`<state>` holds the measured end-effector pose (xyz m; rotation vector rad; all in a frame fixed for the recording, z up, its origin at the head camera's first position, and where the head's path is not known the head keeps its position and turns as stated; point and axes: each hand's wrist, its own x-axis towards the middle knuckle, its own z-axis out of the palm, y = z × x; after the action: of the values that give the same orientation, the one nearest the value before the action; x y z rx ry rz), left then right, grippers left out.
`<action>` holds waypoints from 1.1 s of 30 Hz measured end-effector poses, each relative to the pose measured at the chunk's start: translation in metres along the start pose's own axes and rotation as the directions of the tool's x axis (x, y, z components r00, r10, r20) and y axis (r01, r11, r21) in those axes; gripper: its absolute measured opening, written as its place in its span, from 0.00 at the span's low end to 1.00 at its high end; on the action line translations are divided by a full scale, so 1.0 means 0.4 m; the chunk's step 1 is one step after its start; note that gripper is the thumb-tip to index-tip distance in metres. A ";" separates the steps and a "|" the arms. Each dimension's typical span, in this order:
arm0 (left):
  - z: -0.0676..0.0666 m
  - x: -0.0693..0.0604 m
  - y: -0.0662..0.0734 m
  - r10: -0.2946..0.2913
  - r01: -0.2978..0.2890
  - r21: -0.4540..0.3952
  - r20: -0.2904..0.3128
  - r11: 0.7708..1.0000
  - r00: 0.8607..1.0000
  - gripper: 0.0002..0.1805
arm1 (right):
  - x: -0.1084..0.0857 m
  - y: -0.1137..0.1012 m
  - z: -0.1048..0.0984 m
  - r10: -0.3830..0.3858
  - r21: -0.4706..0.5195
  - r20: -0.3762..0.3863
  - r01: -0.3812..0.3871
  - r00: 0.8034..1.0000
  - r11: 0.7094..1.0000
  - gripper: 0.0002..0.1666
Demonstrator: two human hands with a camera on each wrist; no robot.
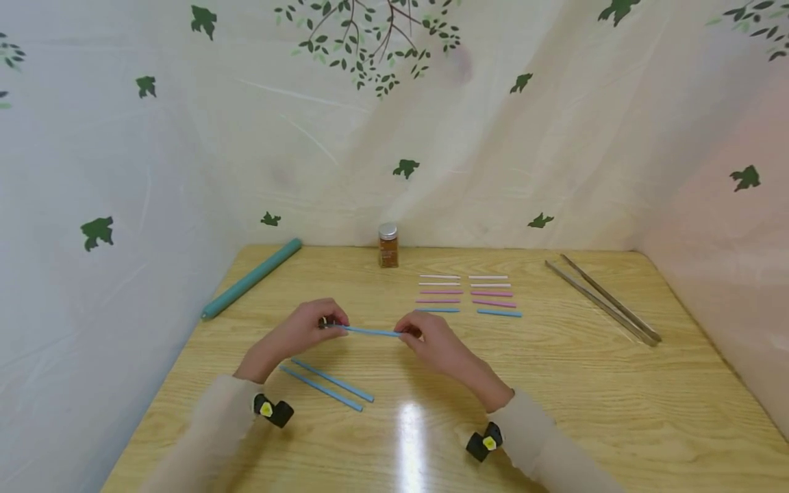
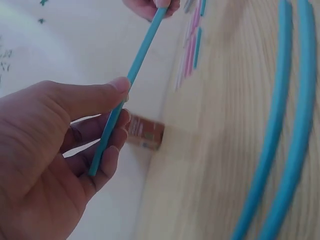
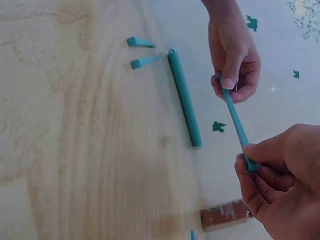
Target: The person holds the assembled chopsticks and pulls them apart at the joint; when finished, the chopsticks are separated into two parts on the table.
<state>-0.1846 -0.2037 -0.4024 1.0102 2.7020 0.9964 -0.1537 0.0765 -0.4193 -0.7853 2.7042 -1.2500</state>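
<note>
Surveying the wooden table [image 1: 585, 383], we find the left hand [image 1: 308, 323] and right hand [image 1: 434, 340] raised above it, neither spread; each pinches a blue stick [image 1: 372, 332] between thumb and curled fingers. The head and right wrist views show a green rod [image 1: 251, 279] that the left wrist view leaves out. We note the stick is off the table, spanning both hands. The right wrist view shows its blunt end [image 3: 253, 169] by the right thumb, hidden in the head view.

Thin, straight light-blue stick [image 1: 372, 332] was held near-level, pinched toward both ends, clear above the wood-grain table [image 1: 585, 397].
</note>
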 end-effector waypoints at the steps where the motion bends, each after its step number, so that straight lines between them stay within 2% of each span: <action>1: 0.003 0.010 0.009 0.008 -0.008 0.002 0.011 1.000 1.000 0.05 | -0.001 0.002 -0.008 -0.007 -0.001 0.000 0.007 1.000 1.000 0.07; 7: 0.022 0.057 0.052 0.044 -0.045 0.027 0.039 0.999 0.998 0.03 | -0.007 0.010 -0.045 -0.054 -0.023 -0.015 0.054 0.998 0.998 0.06; 16: 0.049 0.111 0.093 0.097 -0.099 0.059 0.027 0.993 0.995 0.03 | 0.018 0.009 -0.057 -0.087 -0.052 -0.012 0.087 0.996 0.995 0.08; 21: 0.053 0.123 0.110 0.084 -0.086 0.051 0.042 0.995 0.996 0.02 | 0.020 0.011 -0.062 -0.097 -0.046 -0.016 0.096 0.995 0.994 0.03; 27: 0.047 0.133 0.128 0.104 -0.107 0.039 0.083 0.993 0.991 0.02 | 0.016 0.012 -0.073 -0.115 -0.049 -0.013 0.114 0.993 0.992 0.03; 33: 0.050 0.138 0.130 0.098 -0.102 0.032 0.094 0.994 0.991 0.03 | 0.012 0.007 -0.084 -0.113 -0.051 0.011 0.114 0.994 0.992 0.03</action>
<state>-0.1929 -0.1292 -0.3789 1.1786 2.6275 0.8950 -0.1680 0.0990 -0.3983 -0.9606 2.7306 -1.1994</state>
